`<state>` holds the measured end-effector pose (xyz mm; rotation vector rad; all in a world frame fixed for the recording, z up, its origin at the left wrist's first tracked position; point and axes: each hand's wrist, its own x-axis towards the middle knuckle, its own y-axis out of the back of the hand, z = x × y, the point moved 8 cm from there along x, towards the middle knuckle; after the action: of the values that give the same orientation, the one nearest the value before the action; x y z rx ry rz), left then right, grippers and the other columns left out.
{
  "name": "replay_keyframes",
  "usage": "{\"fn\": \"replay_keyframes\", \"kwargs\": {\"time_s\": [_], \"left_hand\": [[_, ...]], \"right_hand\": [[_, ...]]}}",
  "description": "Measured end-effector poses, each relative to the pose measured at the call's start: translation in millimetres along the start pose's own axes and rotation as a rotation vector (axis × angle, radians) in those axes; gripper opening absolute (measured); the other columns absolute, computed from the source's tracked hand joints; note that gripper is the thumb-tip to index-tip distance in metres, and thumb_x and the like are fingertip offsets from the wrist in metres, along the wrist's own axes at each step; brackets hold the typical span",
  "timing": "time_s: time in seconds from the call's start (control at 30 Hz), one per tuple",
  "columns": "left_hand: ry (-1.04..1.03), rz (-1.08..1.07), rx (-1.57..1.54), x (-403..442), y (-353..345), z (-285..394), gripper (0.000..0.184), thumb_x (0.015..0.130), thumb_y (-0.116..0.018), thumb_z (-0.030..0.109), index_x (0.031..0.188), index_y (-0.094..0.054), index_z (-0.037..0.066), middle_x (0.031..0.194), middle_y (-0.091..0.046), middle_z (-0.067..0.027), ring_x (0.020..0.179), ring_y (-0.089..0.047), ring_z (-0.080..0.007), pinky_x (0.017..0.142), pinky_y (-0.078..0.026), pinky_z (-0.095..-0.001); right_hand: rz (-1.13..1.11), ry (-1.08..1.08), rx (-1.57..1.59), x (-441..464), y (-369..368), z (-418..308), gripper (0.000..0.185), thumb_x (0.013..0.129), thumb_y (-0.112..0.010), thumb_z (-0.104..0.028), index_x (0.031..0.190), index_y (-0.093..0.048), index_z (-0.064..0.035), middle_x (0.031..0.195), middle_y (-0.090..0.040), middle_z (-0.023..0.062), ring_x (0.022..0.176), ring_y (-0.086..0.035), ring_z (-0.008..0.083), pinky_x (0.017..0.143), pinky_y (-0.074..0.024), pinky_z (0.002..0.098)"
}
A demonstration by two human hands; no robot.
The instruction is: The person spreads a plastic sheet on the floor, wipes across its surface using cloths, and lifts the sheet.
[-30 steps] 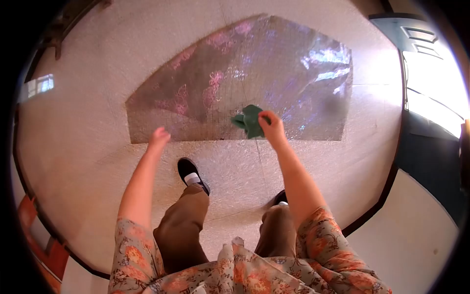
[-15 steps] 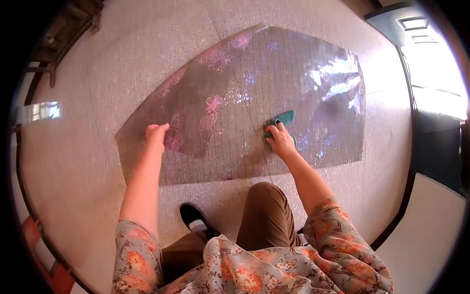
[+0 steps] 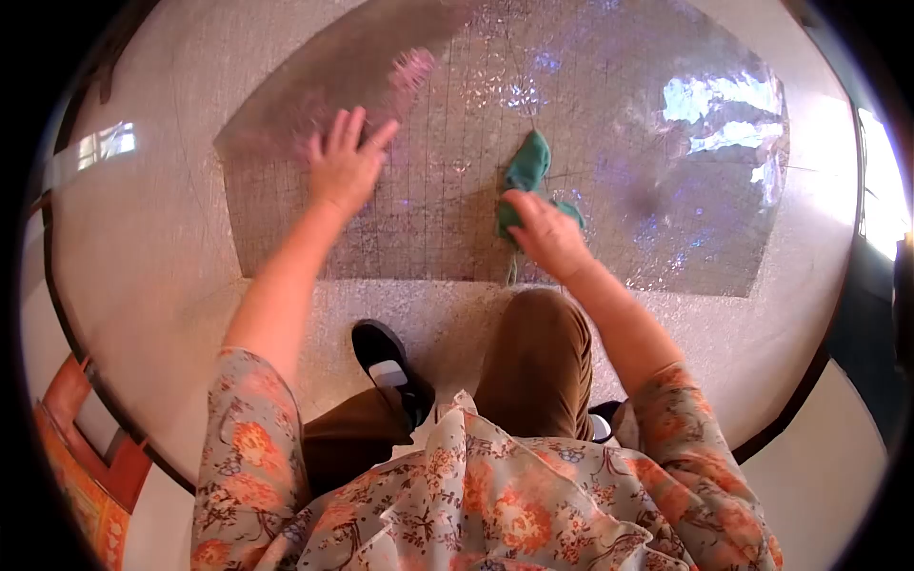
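A glossy see-through plastic sheet [image 3: 609, 162] with pink flower prints lies spread on the floor before me. Its near edge runs just beyond my knee. My right hand [image 3: 550, 233] grips a green cloth [image 3: 529, 164] against the middle of the sheet; part of the cloth sticks out ahead of the fingers and part shows beside them. Over the left part of the sheet, my left hand [image 3: 345, 167] is open with its fingers spread, slightly blurred. Whether its palm touches the sheet I cannot tell.
Pale speckled floor [image 3: 143, 238] surrounds the sheet. My black shoe [image 3: 381, 347] and bent knee [image 3: 538, 324] are close to its near edge. A red-brown wooden piece of furniture [image 3: 86, 419] stands at lower left. Bright light comes from the right.
My left hand has opened from a closed pose and moved right. The green cloth, still in my right hand, now points more away from me. The view has shifted, with the sheet higher in it.
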<state>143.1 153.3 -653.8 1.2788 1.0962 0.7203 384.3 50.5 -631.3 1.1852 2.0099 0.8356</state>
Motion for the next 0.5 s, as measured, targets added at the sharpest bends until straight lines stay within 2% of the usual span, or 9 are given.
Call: {"fn": "replay_keyframes", "kwargs": {"time_s": [0.1, 0.17, 0.2, 0.23, 0.3, 0.33, 0.37, 0.47, 0.5], "left_hand": [[0.242, 0.013, 0.084, 25, 15, -75, 0.046, 0.09, -0.047, 0.024, 0.134, -0.038, 0.035, 0.145, -0.029, -0.0109, 0.136, -0.024, -0.0274, 0.105, -0.02, -0.0563], [0.475, 0.148, 0.026, 32, 34, -139, 0.043, 0.088, -0.046, 0.016, 0.13, -0.042, 0.02, 0.138, -0.037, -0.0139, 0.131, -0.032, -0.0289, 0.101, -0.028, -0.0547], [0.478, 0.18, 0.021, 41, 44, -143, 0.043, 0.088, -0.046, 0.016, 0.13, -0.042, 0.02, 0.138, -0.037, -0.0139, 0.131, -0.032, -0.0289, 0.101, -0.028, -0.0547], [0.484, 0.366, -0.011, 42, 65, -144, 0.041, 0.086, -0.047, 0.015, 0.126, -0.043, 0.014, 0.133, -0.041, -0.0148, 0.126, -0.036, -0.0295, 0.097, -0.031, -0.0532], [0.333, 0.527, -0.102, 42, 82, -111, 0.038, 0.081, -0.051, 0.012, 0.119, -0.047, 0.006, 0.123, -0.047, -0.0152, 0.118, -0.043, -0.0302, 0.093, -0.034, -0.0503], [0.18, 0.505, -0.153, 45, 74, -72, 0.038, 0.079, -0.053, 0.011, 0.116, -0.048, 0.003, 0.119, -0.049, -0.0148, 0.114, -0.045, -0.0302, 0.091, -0.035, -0.0489], [0.062, 0.524, -0.343, 46, 55, -37, 0.043, 0.077, -0.054, 0.009, 0.119, -0.048, 0.006, 0.123, -0.048, -0.0156, 0.119, -0.042, -0.0301, 0.095, -0.033, -0.0483], [0.01, 0.492, -0.386, 54, 28, 28, 0.049, 0.077, -0.055, 0.01, 0.125, -0.046, 0.008, 0.13, -0.045, -0.0156, 0.125, -0.038, -0.0302, 0.097, -0.03, -0.0502], [-0.004, 0.405, -0.266, 62, 22, 42, 0.05, 0.08, -0.055, 0.013, 0.128, -0.044, 0.009, 0.133, -0.043, -0.0149, 0.128, -0.036, -0.0301, 0.097, -0.029, -0.0517]], "right_hand": [[0.059, -0.312, -0.05, -26, 38, 62, 0.04, 0.076, -0.059, -0.005, 0.112, -0.053, -0.0215, 0.106, -0.057, 0.0084, 0.094, -0.058, 0.031, 0.076, -0.05, 0.0401], [0.19, -0.484, -0.179, -57, 73, 122, 0.038, 0.076, -0.056, -0.003, 0.11, -0.055, -0.0182, 0.108, -0.057, 0.0116, 0.098, -0.056, 0.0339, 0.078, -0.049, 0.0416], [0.303, -0.484, -0.242, -72, 85, 166, 0.037, 0.074, -0.053, 0.001, 0.109, -0.056, -0.0131, 0.108, -0.057, 0.0124, 0.097, -0.057, 0.0334, 0.08, -0.0483, 0.0401], [0.595, -0.454, 0.052, -98, 99, 212, 0.035, 0.073, -0.053, 0.004, 0.106, -0.056, -0.0075, 0.105, -0.058, 0.0126, 0.093, -0.058, 0.0308, 0.081, -0.0472, 0.0371], [0.737, -0.689, 0.222, -94, 122, 208, 0.031, 0.073, -0.054, 0.005, 0.102, -0.057, -0.0047, 0.098, -0.06, 0.0128, 0.088, -0.058, 0.0279, 0.081, -0.0468, 0.0357], [0.73, -0.397, 0.219, -57, 123, 165, 0.024, 0.074, -0.058, 0.001, 0.098, -0.059, -0.0055, 0.091, -0.061, 0.0131, 0.081, -0.058, 0.0273, 0.076, -0.0484, 0.0357], [0.583, -0.377, 0.167, -24, 107, 123, 0.021, 0.075, -0.059, -0.001, 0.095, -0.06, -0.0059, 0.088, -0.061, 0.0125, 0.078, -0.06, 0.0279, 0.072, -0.0496, 0.0365], [-0.06, 0.035, -0.271, 54, -3, -7, 0.02, 0.077, -0.063, -0.027, 0.09, -0.064, -0.011, 0.097, -0.059, 0.009, 0.091, -0.055, 0.0224, 0.076, -0.0438, 0.0371], [0.162, 0.301, -0.068, 55, 13, -49, 0.028, 0.074, -0.067, -0.028, 0.099, -0.061, -0.0154, 0.115, -0.054, 0.0099, 0.107, -0.05, 0.0269, 0.088, -0.0401, 0.0412]]}}
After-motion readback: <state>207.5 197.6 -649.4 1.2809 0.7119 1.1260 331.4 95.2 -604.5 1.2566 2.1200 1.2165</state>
